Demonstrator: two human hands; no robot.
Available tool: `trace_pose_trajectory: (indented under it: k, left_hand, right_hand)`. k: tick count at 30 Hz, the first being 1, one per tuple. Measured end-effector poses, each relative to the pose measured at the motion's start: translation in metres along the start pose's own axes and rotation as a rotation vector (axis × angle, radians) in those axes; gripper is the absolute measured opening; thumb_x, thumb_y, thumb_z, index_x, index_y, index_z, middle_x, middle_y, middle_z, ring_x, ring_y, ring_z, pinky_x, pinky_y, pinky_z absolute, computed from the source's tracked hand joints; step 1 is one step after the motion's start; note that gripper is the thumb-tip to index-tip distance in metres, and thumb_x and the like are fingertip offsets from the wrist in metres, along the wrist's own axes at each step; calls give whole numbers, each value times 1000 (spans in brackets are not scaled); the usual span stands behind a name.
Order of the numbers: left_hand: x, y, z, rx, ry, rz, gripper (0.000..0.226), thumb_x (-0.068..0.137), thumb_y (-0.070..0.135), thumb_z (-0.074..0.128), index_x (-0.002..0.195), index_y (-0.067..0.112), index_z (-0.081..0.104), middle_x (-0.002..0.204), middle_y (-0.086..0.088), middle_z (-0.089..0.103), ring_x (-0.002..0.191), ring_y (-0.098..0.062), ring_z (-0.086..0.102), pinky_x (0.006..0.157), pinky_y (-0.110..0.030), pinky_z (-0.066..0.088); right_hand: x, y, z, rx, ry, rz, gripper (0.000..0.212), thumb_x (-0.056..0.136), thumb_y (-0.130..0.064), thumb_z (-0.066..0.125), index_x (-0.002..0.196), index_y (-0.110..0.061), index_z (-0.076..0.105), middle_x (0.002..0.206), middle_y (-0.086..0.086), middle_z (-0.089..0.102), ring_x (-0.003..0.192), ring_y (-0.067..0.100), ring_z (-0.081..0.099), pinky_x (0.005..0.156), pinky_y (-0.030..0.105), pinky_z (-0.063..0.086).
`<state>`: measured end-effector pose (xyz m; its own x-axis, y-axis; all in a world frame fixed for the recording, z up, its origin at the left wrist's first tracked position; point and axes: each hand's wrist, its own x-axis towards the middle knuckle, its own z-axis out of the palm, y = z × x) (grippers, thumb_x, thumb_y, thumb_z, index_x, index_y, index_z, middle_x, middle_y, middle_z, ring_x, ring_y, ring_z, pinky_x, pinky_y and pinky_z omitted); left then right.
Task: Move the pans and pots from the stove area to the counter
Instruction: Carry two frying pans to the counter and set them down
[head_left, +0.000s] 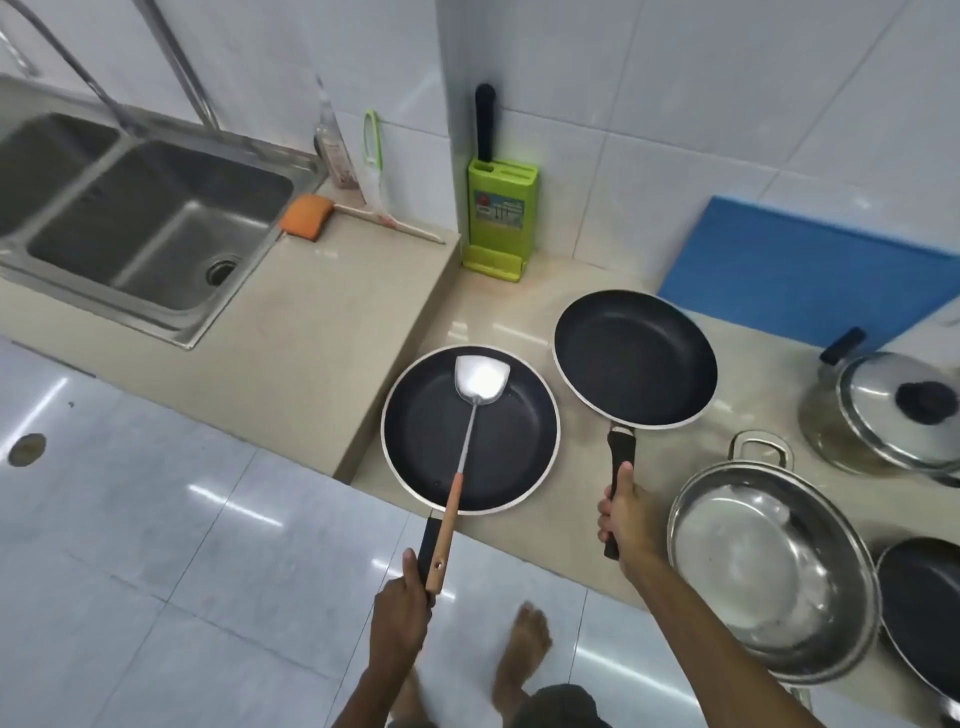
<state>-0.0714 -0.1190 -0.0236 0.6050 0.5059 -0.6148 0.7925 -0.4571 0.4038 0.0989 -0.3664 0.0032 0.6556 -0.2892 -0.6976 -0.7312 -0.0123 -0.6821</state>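
Two black frying pans are over the low beige counter. My left hand (402, 618) grips the handle of the left pan (498, 447), which carries a metal spatula (480, 379) with a wooden handle. My right hand (626, 514) holds the black handle of the right pan (636, 356), tilted slightly. To the right stand a wide steel pot (769, 566) with loop handles, a lidded steel pot (893, 410) with a black knob, and part of another black pan (930, 613) at the frame edge.
A higher counter (322, 322) with a double steel sink (145, 223) lies to the left, with an orange sponge (306, 215) beside it. A green knife block (498, 218) stands in the corner. A blue board (800, 275) leans on the tiled wall. My bare feet show on the floor below.
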Motion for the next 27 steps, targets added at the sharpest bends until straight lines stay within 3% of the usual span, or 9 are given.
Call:
trace_pose_trajectory:
  k: [3, 5, 8, 12, 16, 18, 21, 27]
  left_hand:
    - [-7, -1, -10, -102, -21, -7, 67, 104, 55, 20, 97, 6, 66, 89, -18, 75, 81, -34, 73, 78, -41, 60]
    - [-13, 4, -19, -132, -34, 1, 70, 106, 52, 21, 91, 5, 70, 83, -12, 75, 74, -27, 72, 79, -39, 62]
    - [-18, 11, -35, -162, -38, 24, 75, 104, 55, 16, 75, 10, 70, 70, -4, 72, 62, -18, 69, 57, -29, 60]
    - [-15, 5, -71, -211, -51, 94, 74, 103, 58, 17, 72, 11, 66, 66, -7, 70, 56, -20, 67, 46, -26, 55]
    - [-6, -14, -124, -236, -20, 201, 63, 105, 49, 22, 92, 7, 68, 71, -11, 69, 57, -25, 63, 51, -36, 54]
    - [-2, -27, -159, -299, -11, 212, 63, 105, 48, 25, 92, 5, 69, 68, -11, 66, 55, -25, 59, 50, -39, 53]
    - [7, -49, -215, -477, 27, 145, 73, 102, 60, 24, 66, 9, 61, 54, -5, 58, 45, -22, 52, 43, -30, 44]
    - [29, -126, -324, -619, 202, 59, 74, 102, 61, 25, 68, 7, 63, 52, -4, 57, 45, -19, 50, 45, -28, 40]
  right_hand:
    - [-15, -12, -7, -11, 25, -58, 54, 106, -53, 37, 74, -11, 48, 54, 5, 43, 34, 14, 35, 34, 22, 32]
    - [-30, -23, -11, -10, 41, -124, 54, 106, -53, 38, 74, -12, 49, 53, 5, 42, 32, 13, 35, 32, 22, 32]
    - [-56, -40, -14, -13, 65, -219, 54, 106, -54, 37, 74, -12, 50, 54, 4, 42, 34, 13, 36, 33, 25, 34]
    - [-101, -58, -3, -7, 108, -324, 53, 105, -56, 37, 73, -15, 50, 55, 4, 44, 37, 14, 38, 37, 25, 35]
    - [-156, -65, 25, 28, 125, -378, 55, 103, -60, 39, 75, -16, 55, 51, -1, 47, 38, 13, 39, 39, 25, 36]
    - [-183, -67, 49, 39, 110, -408, 55, 102, -61, 41, 77, -15, 57, 47, -5, 48, 36, 11, 39, 36, 26, 36]
    - [-218, -65, 95, 26, 68, -441, 54, 102, -60, 42, 78, -15, 59, 45, -7, 50, 37, 10, 41, 36, 26, 37]
    - [-272, -47, 224, -75, -85, -512, 53, 105, -52, 41, 75, -12, 58, 49, -2, 51, 37, 13, 41, 37, 27, 37]
